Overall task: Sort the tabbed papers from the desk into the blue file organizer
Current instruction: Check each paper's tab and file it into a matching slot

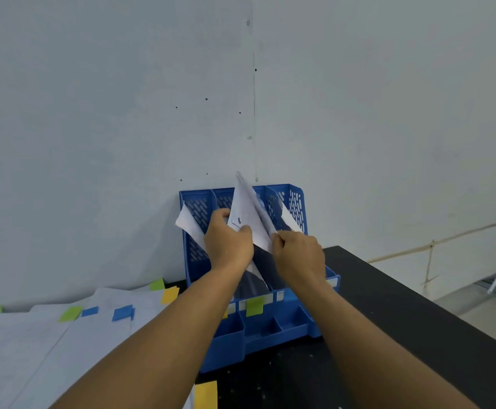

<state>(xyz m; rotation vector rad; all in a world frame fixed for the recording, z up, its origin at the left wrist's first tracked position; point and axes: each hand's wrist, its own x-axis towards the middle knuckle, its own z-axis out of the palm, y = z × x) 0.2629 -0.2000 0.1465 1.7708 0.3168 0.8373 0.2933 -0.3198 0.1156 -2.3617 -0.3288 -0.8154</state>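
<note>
Near, tabbed papers (pixel 64 329) lie spread on the black desk (pixel 403 335), left of the blue file organizer (pixel 270 335) by the wall. Left hand (pixel 229 240) and right hand (pixel 298 258) each pinch a tilted sheet (pixel 248 214) over its middle slot.

Papers (pixel 64 335) lie left of organizer (pixel 270 329) on desk (pixel 388 320).

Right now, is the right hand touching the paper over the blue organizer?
Touching: the head view shows the right hand pinching the paper at its lower edge.
</note>
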